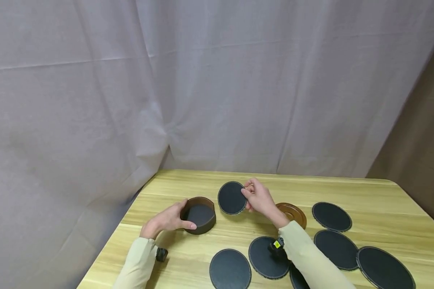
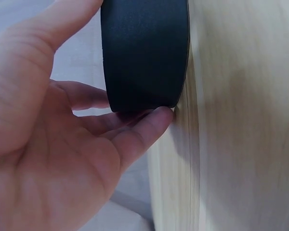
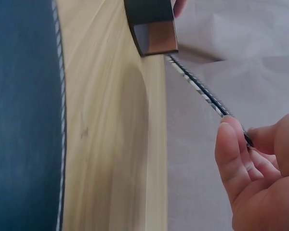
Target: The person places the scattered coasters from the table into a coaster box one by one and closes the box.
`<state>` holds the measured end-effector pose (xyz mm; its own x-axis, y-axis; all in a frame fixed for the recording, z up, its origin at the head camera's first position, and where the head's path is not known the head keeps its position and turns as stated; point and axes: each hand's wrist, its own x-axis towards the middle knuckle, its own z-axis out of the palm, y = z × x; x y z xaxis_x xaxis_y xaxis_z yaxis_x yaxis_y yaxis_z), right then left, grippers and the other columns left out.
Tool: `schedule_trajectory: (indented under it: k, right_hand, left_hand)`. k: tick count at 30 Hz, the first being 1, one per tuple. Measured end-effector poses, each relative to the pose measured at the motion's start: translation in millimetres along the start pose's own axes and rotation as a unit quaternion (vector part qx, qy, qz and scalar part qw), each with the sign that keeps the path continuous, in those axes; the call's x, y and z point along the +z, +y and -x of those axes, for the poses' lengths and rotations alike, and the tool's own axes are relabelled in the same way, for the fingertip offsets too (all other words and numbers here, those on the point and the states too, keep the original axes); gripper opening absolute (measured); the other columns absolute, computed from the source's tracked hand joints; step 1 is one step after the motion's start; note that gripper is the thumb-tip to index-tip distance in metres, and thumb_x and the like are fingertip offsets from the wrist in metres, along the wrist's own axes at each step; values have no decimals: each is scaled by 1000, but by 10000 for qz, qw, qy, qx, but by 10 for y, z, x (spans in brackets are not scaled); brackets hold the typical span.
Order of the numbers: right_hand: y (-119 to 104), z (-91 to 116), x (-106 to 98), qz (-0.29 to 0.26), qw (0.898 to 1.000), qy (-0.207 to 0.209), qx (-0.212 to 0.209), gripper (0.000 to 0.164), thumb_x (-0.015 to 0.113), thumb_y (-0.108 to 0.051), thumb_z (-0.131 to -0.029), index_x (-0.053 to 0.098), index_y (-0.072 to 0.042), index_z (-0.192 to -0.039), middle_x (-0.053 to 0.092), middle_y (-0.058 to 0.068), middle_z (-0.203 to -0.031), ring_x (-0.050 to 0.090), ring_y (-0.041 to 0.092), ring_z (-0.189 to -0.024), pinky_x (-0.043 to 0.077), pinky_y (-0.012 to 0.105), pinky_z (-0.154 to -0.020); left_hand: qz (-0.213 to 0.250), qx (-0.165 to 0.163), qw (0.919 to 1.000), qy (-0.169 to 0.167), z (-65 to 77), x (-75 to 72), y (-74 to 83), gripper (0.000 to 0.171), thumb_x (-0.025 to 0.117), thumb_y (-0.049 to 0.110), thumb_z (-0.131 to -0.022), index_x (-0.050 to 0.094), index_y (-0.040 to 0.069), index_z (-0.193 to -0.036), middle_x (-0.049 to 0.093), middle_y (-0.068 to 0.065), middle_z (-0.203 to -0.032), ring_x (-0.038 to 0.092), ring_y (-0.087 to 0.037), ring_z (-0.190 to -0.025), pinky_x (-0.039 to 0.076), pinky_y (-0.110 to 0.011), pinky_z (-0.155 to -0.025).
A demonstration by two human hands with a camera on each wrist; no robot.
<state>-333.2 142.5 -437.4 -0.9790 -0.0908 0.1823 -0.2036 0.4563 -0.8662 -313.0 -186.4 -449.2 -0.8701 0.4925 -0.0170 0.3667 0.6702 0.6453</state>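
Dark coaster point(image 1: 232, 198) is pinched at its right edge by fingers of the right hand point(image 1: 259, 198), tilted, just right of the round holder point(image 1: 209, 226) gripped by the left hand point(image 1: 170, 218).

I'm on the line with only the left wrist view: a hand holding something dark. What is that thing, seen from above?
Observer: The head view shows a round, open-topped holder.
Visitor: And the other hand, which I don't see at all?
Observer: The right hand pinches a dark round coaster by its edge.
Visitor: Is that the only coaster around?
Observer: No, six others show on the table, one of them largely hidden by the right sleeve.
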Motion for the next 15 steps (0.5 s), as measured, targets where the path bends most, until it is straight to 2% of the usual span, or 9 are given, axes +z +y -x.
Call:
schedule_trajectory:
  k: [6, 10, 15]
  right_hand:
    - [-98, -14, 137, -393, 9990, 203, -46, 17, 59, -13, -98, 51, -7, -112, 67, 10, -80, 59, 17, -44, 56, 47, -49]
    - [-142, -25, 232, -440, 9988, 177, -93, 17, 60, -12, -97, 52, -7, -111, 66, 9, -78, 60, 20, -44, 56, 50, -50]
    - [-199, -28, 344, -557, 9983, 143, -116, 15, 60, -10, -97, 52, -7, -110, 65, 8, -76, 63, 31, -48, 55, 52, -51]
  left_hand:
    - [64, 184, 9998, -45, -27, -21, -19, 97, 82, 41, -78, 32, -5, -148, 54, -21, -136, 51, -32, -125, 38, -50, -108]
    - [210, 248, 9994, -90, -27, -22, -31, 94, 82, 39, -79, 34, -5, -147, 57, -20, -133, 53, -32, -121, 39, -50, -107]
    - [315, 58, 9994, -88, -10, -34, -65, 103, 82, 36, -80, 23, -10, -151, 44, -27, -147, 46, -34, -132, 36, -52, -111]
